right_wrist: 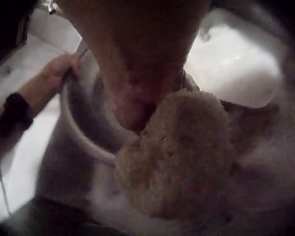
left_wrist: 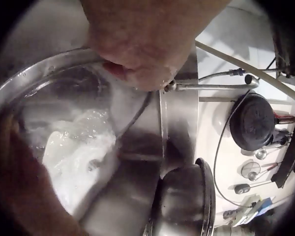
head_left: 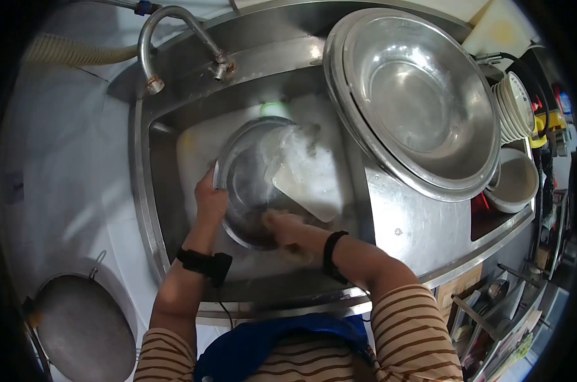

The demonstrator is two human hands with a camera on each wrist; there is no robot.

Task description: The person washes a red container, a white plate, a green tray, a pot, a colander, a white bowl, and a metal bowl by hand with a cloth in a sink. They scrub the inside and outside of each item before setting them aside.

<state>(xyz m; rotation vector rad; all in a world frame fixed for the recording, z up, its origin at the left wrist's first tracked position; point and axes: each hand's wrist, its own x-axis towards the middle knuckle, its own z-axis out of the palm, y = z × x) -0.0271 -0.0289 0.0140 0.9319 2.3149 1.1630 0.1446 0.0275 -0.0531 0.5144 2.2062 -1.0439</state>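
Note:
A round metal basin [head_left: 241,172] sits tilted in the soapy water of the sink. My left hand [head_left: 211,198] grips its rim on the left side, thumb over the edge. My right hand [head_left: 285,229] is at the basin's near edge and holds a tan, porous sponge [right_wrist: 177,157], which fills much of the right wrist view. The sponge lies against the near rim, where the hand hides part of it. A white, smooth-edged piece [head_left: 314,200] with foam around it lies at the basin's right side; its kind is unclear.
Large metal basins [head_left: 422,95] are stacked on the right drainboard [head_left: 397,229], near a stack of bowls [head_left: 514,108] and a white pot [head_left: 514,181]. A curved faucet [head_left: 149,63] stands behind the sink [head_left: 142,210]. A wok [head_left: 85,325] is at lower left.

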